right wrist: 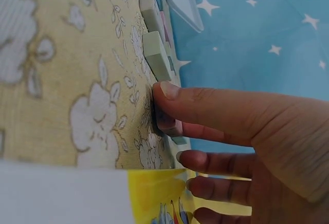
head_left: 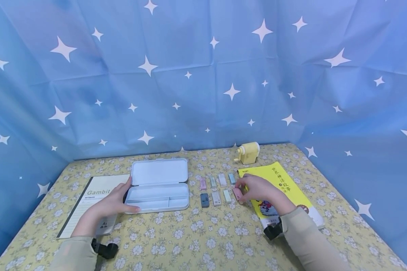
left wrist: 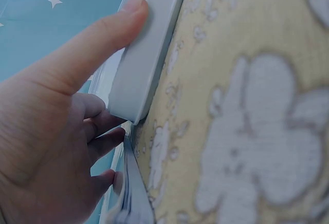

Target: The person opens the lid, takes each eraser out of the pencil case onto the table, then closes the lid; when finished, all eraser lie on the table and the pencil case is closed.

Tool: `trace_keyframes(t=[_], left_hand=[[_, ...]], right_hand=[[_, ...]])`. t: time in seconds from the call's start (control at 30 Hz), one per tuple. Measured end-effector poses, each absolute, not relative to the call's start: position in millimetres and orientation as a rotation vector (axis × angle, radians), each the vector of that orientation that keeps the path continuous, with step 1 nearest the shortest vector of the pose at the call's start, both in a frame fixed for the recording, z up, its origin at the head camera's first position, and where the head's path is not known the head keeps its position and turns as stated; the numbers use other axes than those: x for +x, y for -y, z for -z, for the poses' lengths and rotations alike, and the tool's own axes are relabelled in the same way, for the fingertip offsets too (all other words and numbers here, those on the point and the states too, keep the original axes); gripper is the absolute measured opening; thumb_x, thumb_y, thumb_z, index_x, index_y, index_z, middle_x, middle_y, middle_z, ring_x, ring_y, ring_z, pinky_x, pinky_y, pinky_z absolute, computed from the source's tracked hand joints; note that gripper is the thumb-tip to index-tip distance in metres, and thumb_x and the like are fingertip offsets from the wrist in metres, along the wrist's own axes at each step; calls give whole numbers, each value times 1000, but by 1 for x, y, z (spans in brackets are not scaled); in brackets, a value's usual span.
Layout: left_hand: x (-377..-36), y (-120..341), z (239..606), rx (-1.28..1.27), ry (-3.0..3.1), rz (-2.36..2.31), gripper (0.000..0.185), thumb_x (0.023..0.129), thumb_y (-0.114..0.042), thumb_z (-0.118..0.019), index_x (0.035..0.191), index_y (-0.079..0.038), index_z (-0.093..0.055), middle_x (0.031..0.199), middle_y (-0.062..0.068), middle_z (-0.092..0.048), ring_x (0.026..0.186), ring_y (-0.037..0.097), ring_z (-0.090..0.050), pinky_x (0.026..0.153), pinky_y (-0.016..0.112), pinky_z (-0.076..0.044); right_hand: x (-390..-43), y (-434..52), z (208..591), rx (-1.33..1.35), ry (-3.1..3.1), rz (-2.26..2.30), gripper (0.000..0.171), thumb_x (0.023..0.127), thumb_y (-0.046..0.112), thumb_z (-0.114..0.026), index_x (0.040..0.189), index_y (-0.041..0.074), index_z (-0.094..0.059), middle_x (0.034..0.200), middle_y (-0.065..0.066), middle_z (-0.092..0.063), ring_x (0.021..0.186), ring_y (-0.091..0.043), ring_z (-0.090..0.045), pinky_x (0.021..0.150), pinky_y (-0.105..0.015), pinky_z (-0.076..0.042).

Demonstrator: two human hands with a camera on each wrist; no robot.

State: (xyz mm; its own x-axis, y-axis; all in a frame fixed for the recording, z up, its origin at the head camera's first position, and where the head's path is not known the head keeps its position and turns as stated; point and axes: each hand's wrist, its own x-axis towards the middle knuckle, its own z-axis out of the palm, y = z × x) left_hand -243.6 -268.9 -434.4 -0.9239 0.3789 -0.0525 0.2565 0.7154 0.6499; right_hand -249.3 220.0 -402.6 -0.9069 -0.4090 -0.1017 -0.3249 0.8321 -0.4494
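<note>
A white pencil case (head_left: 157,205) lies with its lid (head_left: 159,172) up, showing a divided tray. My left hand (head_left: 113,197) holds its left end, the thumb on the front wall and the other fingers at the side, as the left wrist view also shows. Over to the right, my right hand (head_left: 257,190) pinches a pink eraser (head_left: 237,194) between thumb and index finger, low at the tablecloth. More small erasers stand in two rows left of it, among them a dark blue eraser (head_left: 204,200), a pale green eraser (head_left: 227,195) and a blue eraser (head_left: 232,178).
A yellow book (head_left: 271,171) lies under and beside the right hand. Behind it stands a yellow pencil sharpener (head_left: 249,153) with a crank. A Gambit notebook (head_left: 95,184) lies at the left, partly under the left arm. A blue star-patterned curtain (head_left: 203,94) closes off the back.
</note>
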Motion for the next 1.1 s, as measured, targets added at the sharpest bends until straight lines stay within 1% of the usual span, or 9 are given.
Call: trace_keyframes(t=[0.2,0.47,0.57,0.67,0.77,0.9,0.97,1.1], left_hand=[[-243,268,434,534,-2744,-995,122,74,-42,-83,151,8,-2,141,33,-29,130,50,-30,102,62,-27],[-242,268,433,529,-2761,-977,122,74,-43,-83,151,8,-4,141,33,-31,130,49,-31,102,62,-28],[-243,268,434,530,-2758,-978,122,74,-42,-83,151,8,-3,141,33,-30,130,50,-31,101,62,-28],[-242,268,434,526,-2755,-983,122,75,-43,-82,151,8,-2,141,33,-30,129,49,-31,101,62,-29],[-241,267,433,527,-2748,-983,121,76,-42,-82,151,9,-2,142,33,-29,129,50,-31,101,62,-29],[-239,266,430,516,-2732,-993,121,76,-41,-82,151,9,-2,144,34,-26,131,52,-27,102,63,-26],[-238,266,429,519,-2733,-983,121,76,-42,-81,151,9,-2,145,35,-26,132,52,-26,102,63,-27],[-238,266,430,530,-2745,-972,121,76,-42,-81,151,9,-2,143,34,-28,131,51,-29,102,62,-28]], right_hand=[[-249,-220,403,-554,-2814,645,33,73,18,-85,102,16,-70,89,0,-54,71,-17,-49,64,-35,-43],[-251,-222,405,-598,-2819,633,31,74,18,-84,102,16,-70,89,0,-54,73,-16,-49,65,-35,-42],[-252,-223,405,-638,-2804,660,30,78,18,-81,105,14,-70,90,1,-56,74,-15,-50,66,-35,-43],[-253,-224,401,-695,-2781,695,27,84,21,-76,109,10,-70,92,-1,-60,73,-15,-51,66,-36,-44],[-254,-223,394,-699,-2771,712,30,88,26,-72,113,9,-69,98,-3,-63,74,-14,-53,68,-36,-45],[-259,-215,383,-719,-2748,749,37,90,26,-71,121,6,-66,111,-10,-64,80,-12,-57,73,-36,-47],[-264,-210,377,-768,-2726,770,38,91,26,-70,123,5,-65,114,-13,-63,78,-14,-58,70,-37,-48],[-275,-194,370,-842,-2693,778,42,92,32,-67,126,8,-63,116,-13,-62,82,-15,-59,69,-36,-48]])
